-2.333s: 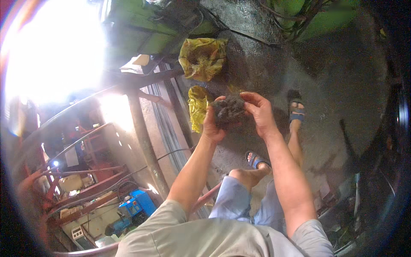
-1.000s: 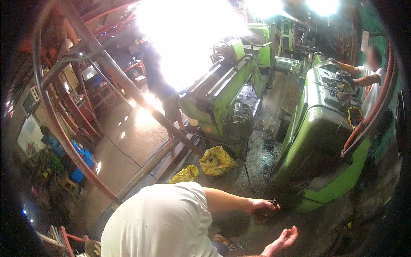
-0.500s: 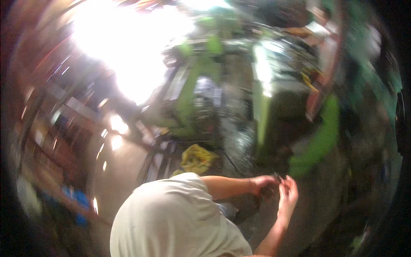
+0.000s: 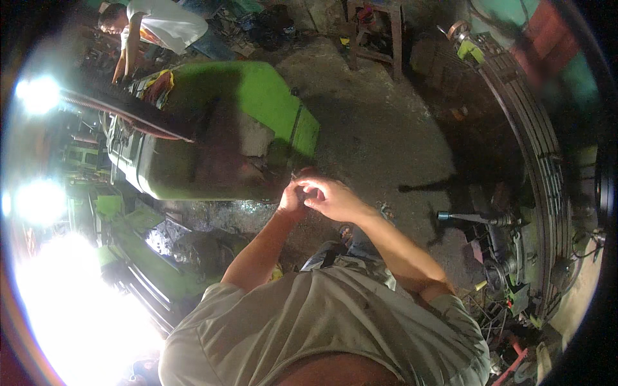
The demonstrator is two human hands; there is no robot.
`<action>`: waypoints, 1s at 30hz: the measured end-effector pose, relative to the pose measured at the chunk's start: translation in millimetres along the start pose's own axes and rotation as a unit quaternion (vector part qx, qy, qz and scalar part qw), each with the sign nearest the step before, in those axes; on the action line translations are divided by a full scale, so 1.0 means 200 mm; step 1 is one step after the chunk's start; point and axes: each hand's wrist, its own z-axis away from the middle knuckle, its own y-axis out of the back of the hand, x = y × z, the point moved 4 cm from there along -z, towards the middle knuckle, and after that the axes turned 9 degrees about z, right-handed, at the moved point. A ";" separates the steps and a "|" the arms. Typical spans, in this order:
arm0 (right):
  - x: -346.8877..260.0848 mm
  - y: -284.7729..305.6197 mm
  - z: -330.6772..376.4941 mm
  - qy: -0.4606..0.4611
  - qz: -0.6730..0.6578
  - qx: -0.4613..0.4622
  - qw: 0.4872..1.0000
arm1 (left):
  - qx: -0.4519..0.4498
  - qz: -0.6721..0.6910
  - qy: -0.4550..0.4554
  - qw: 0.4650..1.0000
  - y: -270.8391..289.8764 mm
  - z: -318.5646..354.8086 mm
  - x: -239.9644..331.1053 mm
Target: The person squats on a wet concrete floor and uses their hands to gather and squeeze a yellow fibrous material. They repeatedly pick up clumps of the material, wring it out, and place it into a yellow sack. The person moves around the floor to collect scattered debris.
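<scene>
My left hand (image 4: 293, 202) and my right hand (image 4: 336, 201) meet in front of my body, at the middle of the view. Fingers are curled on both, and the right fingertips touch or overlap the left hand. A small dark thing pokes out at the top of the left fingers; its kind is too small to tell, and most of it is hidden in the grip. Just beyond the hands stands a large machine housing (image 4: 261, 93), green with a worn dark side.
At the far left a co-worker in a white shirt (image 4: 168, 26) bends over the machine. A wooden stand (image 4: 396, 45) is at the back. Along the right runs a long metal rail (image 4: 528, 116), with tools and metal parts (image 4: 508, 257) beside it. Bright lamps glare at left.
The view has swung to the right, so the green machine and the co-worker now sit further left. My hands stay together, and the picture is sharper.
</scene>
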 end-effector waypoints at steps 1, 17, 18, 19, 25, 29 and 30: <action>0.00 0.04 -0.02 0.009 -0.002 0.011 1.000 | -0.018 0.010 0.005 1.000 0.01 -0.06 0.00; 0.44 1.09 -0.86 0.015 -0.177 0.076 0.981 | 0.160 0.161 0.015 0.974 -0.46 -1.19 0.37; 0.41 1.19 -0.91 -0.006 -0.208 0.062 0.976 | 0.115 0.168 -0.015 0.979 -0.52 -1.24 0.45; 0.39 1.28 -0.95 -0.032 -0.235 0.051 0.970 | 0.066 0.173 -0.041 0.982 -0.62 -1.27 0.52; 0.26 1.72 -1.27 -0.094 -0.209 0.045 0.972 | 0.014 0.173 -0.166 0.971 -0.96 -1.41 0.90; 0.17 1.80 -1.46 -0.079 -0.258 0.012 0.963 | 0.008 0.190 -0.191 0.963 -1.05 -1.52 1.06; 0.12 1.79 -1.50 -0.085 -0.284 0.008 0.955 | 0.010 0.207 -0.189 0.960 -1.02 -1.57 1.08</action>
